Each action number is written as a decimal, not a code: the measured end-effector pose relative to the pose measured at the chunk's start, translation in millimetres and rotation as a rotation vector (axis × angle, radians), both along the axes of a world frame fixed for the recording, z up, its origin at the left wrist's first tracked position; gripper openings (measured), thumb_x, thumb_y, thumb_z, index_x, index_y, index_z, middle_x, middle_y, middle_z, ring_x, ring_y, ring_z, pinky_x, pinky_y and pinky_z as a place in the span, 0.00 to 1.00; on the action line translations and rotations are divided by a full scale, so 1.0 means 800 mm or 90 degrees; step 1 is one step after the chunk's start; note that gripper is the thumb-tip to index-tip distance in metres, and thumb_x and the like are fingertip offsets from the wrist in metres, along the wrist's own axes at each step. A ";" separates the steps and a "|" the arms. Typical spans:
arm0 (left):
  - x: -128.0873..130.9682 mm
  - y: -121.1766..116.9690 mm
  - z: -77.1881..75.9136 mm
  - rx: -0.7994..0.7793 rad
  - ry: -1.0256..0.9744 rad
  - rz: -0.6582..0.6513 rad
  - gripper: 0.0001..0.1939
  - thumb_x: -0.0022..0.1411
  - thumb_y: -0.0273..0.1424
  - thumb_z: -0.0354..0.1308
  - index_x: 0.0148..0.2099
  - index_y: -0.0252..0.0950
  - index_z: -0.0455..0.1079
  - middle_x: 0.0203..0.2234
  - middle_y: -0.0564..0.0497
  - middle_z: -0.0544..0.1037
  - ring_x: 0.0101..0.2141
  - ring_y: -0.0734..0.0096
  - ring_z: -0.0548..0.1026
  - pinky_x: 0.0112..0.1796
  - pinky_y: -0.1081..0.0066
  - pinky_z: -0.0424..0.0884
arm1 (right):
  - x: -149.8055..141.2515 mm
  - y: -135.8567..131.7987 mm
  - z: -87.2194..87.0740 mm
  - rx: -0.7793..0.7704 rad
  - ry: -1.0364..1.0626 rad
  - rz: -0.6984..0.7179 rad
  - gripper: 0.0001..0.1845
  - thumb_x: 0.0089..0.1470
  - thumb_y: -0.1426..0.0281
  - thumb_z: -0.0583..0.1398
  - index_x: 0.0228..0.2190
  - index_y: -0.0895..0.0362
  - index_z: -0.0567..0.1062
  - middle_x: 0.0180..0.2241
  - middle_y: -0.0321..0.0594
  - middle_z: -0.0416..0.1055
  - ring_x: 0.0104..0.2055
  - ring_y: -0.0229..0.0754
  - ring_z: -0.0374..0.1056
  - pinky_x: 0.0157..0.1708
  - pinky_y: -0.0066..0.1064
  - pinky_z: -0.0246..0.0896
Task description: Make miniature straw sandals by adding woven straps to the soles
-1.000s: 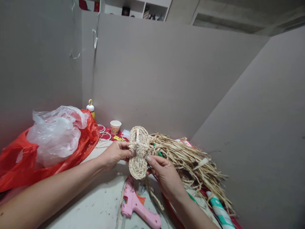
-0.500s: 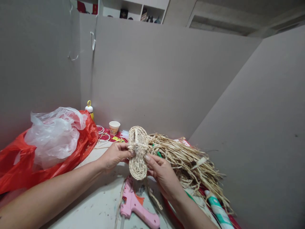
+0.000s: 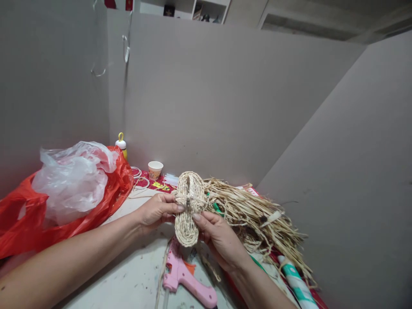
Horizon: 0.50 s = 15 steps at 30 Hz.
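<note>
A small woven straw sandal (image 3: 189, 189) is held up in front of me, its braided coils forming a sole with a band across the middle and a strip along the upper part. My left hand (image 3: 161, 210) pinches its left edge near the band, thumb in front. On the opposite edge, lower down, my right hand (image 3: 215, 231) grips it with the thumb on its face; the other fingers are partly hidden behind. Just below the sandal, a pink glue gun (image 3: 183, 274) lies on the pale table (image 3: 128, 274), with a clear glue stick in it.
A heap of dry straw (image 3: 257, 210) spreads to the right, near a green-and-white tube (image 3: 296, 279). Red and clear plastic bags (image 3: 74, 184) fill the left. A paper cup (image 3: 155, 171), white rings (image 3: 141, 183) and a yellow bottle (image 3: 121, 145) stand or lie by the grey partition (image 3: 199, 94).
The sandal has turned and tilted slightly, its upper end shifting right and a dark gap now showing beside the strip. Both hands keep hold of it.
</note>
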State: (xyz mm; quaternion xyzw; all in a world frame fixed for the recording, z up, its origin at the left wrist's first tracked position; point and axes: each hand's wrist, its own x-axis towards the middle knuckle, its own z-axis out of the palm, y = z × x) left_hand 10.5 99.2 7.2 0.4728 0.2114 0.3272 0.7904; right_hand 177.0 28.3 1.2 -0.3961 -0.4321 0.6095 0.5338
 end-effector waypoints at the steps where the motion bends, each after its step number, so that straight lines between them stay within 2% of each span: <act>1: 0.000 0.000 0.000 -0.005 0.000 0.000 0.15 0.39 0.30 0.71 0.32 0.30 0.76 0.25 0.51 0.77 0.27 0.74 0.72 0.34 0.71 0.66 | 0.000 0.000 0.001 -0.002 0.007 0.002 0.12 0.44 0.63 0.68 0.26 0.59 0.80 0.21 0.36 0.74 0.21 0.33 0.64 0.25 0.23 0.60; 4: 0.001 0.000 0.000 -0.013 -0.002 0.009 0.14 0.39 0.30 0.71 0.31 0.30 0.76 0.24 0.51 0.77 0.27 0.74 0.72 0.34 0.71 0.66 | 0.002 -0.001 0.002 -0.008 0.002 0.009 0.13 0.44 0.62 0.68 0.25 0.60 0.79 0.20 0.35 0.72 0.21 0.32 0.63 0.24 0.23 0.60; 9: -0.001 0.004 0.001 -0.007 -0.014 0.035 0.12 0.43 0.31 0.70 0.31 0.32 0.76 0.23 0.53 0.76 0.26 0.75 0.71 0.34 0.71 0.66 | 0.007 -0.001 -0.002 -0.005 -0.082 0.006 0.13 0.43 0.62 0.68 0.23 0.60 0.78 0.21 0.35 0.70 0.21 0.32 0.62 0.21 0.23 0.60; 15: -0.004 0.004 -0.001 0.019 0.018 -0.039 0.13 0.48 0.35 0.68 0.32 0.31 0.73 0.25 0.51 0.75 0.27 0.76 0.72 0.33 0.72 0.66 | 0.008 0.001 -0.003 0.029 -0.096 -0.074 0.12 0.43 0.62 0.68 0.25 0.59 0.78 0.23 0.36 0.71 0.24 0.34 0.64 0.21 0.23 0.61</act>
